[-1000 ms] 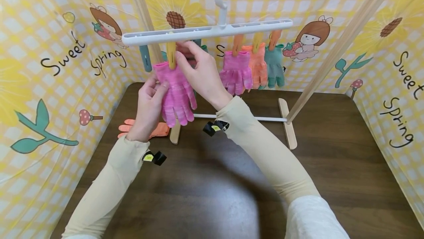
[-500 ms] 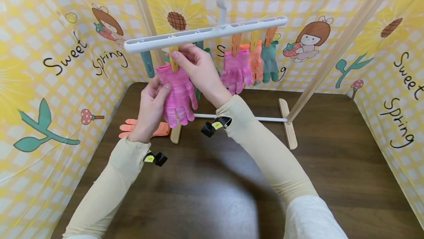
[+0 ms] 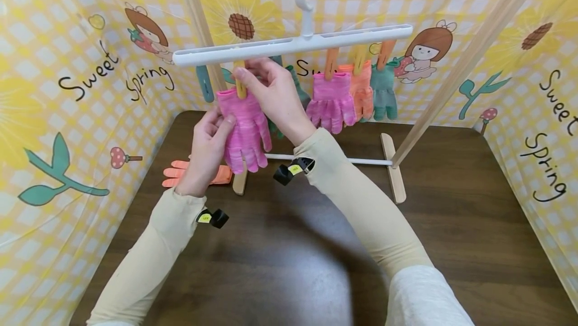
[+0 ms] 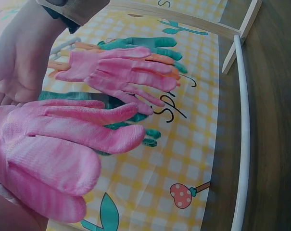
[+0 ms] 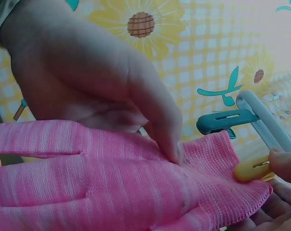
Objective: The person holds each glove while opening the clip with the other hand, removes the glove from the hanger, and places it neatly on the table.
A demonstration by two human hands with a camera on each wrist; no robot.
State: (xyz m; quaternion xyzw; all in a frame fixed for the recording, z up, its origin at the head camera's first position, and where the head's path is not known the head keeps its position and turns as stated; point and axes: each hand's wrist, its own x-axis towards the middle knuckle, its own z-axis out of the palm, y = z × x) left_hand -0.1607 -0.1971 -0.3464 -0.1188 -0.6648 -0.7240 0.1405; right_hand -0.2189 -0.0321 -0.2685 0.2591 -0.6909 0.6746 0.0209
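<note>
My left hand [image 3: 207, 145] pinches a pink knit glove [image 3: 246, 125] by its side, thumb in front, below the cuff. The glove's fingers point down. My right hand [image 3: 277, 98] holds a yellow clothespin [image 3: 242, 85] that hangs from the white hanger [image 3: 289, 46]. In the right wrist view, the thumb presses the yellow clothespin [image 5: 253, 171] and its tip overlaps the glove's cuff [image 5: 232, 202]. The other fingers lie behind the cuff, partly hidden. An unused teal clothespin [image 3: 205, 84] hangs to the left.
On the hanger's right half hang another pink glove [image 3: 331, 100], an orange glove [image 3: 363, 98] and a green glove [image 3: 384, 98]. A dark green glove [image 3: 298, 88] hangs behind my right hand. An orange glove [image 3: 221, 174] lies on the table [image 3: 289, 266]. A wooden-legged rack [image 3: 465, 65] carries the hanger.
The hanger has swayed, its right end swinging left and then back right with the hung gloves. My right thumb has shifted from beside the yellow clothespin onto it. The left hand still grips the pink glove.
</note>
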